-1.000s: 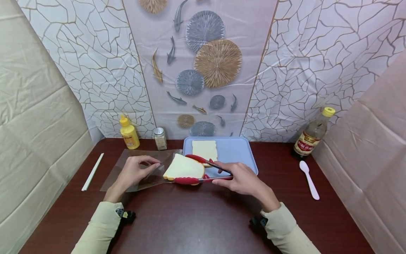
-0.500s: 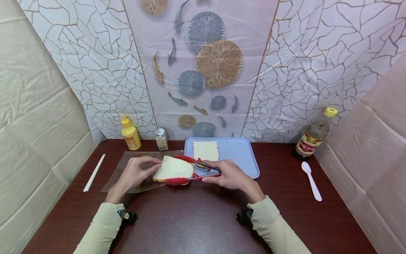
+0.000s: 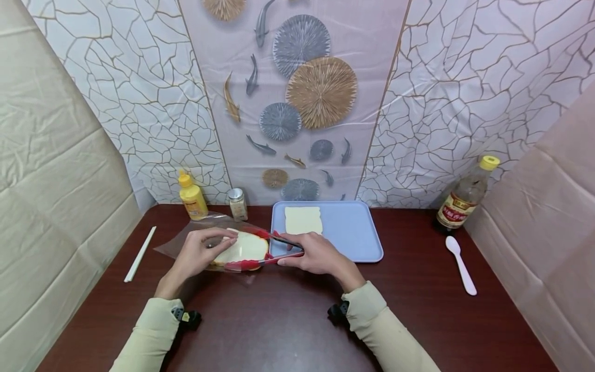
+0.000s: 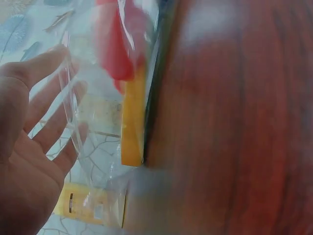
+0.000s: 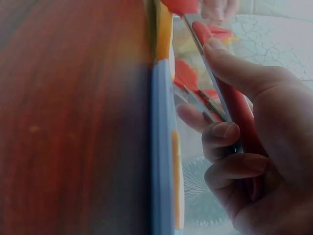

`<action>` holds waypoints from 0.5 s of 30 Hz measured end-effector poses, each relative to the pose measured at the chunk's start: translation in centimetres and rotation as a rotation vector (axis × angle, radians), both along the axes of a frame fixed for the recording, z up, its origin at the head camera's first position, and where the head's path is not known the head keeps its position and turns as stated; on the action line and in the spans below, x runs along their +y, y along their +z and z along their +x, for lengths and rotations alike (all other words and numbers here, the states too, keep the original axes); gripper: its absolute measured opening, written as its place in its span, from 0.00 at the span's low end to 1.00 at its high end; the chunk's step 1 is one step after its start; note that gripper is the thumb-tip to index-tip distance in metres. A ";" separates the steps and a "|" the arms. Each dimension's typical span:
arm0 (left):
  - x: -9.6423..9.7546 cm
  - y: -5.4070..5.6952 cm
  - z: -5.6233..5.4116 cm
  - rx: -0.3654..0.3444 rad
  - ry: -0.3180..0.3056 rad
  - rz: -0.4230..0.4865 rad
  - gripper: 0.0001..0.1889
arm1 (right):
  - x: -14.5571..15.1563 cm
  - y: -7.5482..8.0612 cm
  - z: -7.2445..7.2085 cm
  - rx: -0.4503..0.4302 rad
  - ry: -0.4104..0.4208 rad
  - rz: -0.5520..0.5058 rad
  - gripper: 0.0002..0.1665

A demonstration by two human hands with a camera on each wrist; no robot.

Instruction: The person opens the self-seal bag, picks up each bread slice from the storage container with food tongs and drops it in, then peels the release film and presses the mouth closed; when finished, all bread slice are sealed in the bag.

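Note:
My left hand (image 3: 197,252) pinches the upper layer of a clear plastic bag (image 3: 174,243) between thumb and fingers; the left wrist view shows the film's edge at the fingertips. My right hand (image 3: 321,256) grips red-and-metal tongs (image 5: 239,110) by the handles. Between the tongs' red ends is a slice of bread (image 3: 250,249), pale with an orange-yellow crust. Slice and tong ends lie under the bag's film, and my left fingers hide part of the slice. In the left wrist view the crust edge (image 4: 133,122) shows through the film.
Behind my right hand lies a blue tray (image 3: 353,232) bearing another bread slice (image 3: 303,219). A yellow squeeze bottle (image 3: 193,199) and a shaker jar (image 3: 238,204) stand at the back left. Chopsticks (image 3: 140,254) lie left; a spoon (image 3: 461,264) and sauce bottle (image 3: 460,201) are right.
My right hand has moved left with the tongs, carrying the bread slice from beside the tray into the bag. The bag's film has lifted over the slice. My left hand has stayed nearly in place.

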State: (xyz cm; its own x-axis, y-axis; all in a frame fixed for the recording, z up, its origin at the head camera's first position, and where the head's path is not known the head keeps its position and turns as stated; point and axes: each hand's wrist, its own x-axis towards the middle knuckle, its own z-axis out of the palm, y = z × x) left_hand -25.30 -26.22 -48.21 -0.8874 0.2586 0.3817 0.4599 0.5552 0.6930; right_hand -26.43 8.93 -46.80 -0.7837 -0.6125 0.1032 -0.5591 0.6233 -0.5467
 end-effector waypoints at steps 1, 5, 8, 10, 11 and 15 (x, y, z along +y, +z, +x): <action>0.0 0.1 0.0 -0.006 0.010 0.009 0.07 | -0.1 -0.1 0.0 -0.001 -0.005 0.006 0.44; 0.0 0.4 0.1 -0.016 0.031 0.003 0.07 | -0.3 -0.2 0.1 -0.004 -0.025 -0.013 0.44; 0.2 0.5 0.1 -0.023 0.036 -0.017 0.08 | -0.5 -0.3 0.2 -0.021 -0.021 -0.070 0.44; 0.2 0.5 0.1 -0.020 0.034 -0.020 0.08 | -0.6 -0.3 0.2 -0.040 -0.013 -0.107 0.44; 0.3 0.5 0.1 -0.016 0.034 -0.016 0.08 | -0.7 -0.4 0.3 -0.052 -0.009 -0.122 0.44; 0.2 0.5 0.2 -0.006 0.043 0.001 0.07 | -0.9 -0.7 0.4 -0.082 -0.017 -0.136 0.45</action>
State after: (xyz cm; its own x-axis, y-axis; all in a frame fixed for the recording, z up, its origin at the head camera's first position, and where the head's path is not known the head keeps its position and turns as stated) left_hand -25.09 -26.03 -47.72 -0.9002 0.2195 0.3762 0.4310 0.5739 0.6963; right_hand -26.04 8.04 -47.51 -0.8030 -0.5838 0.1199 -0.4994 0.5493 -0.6700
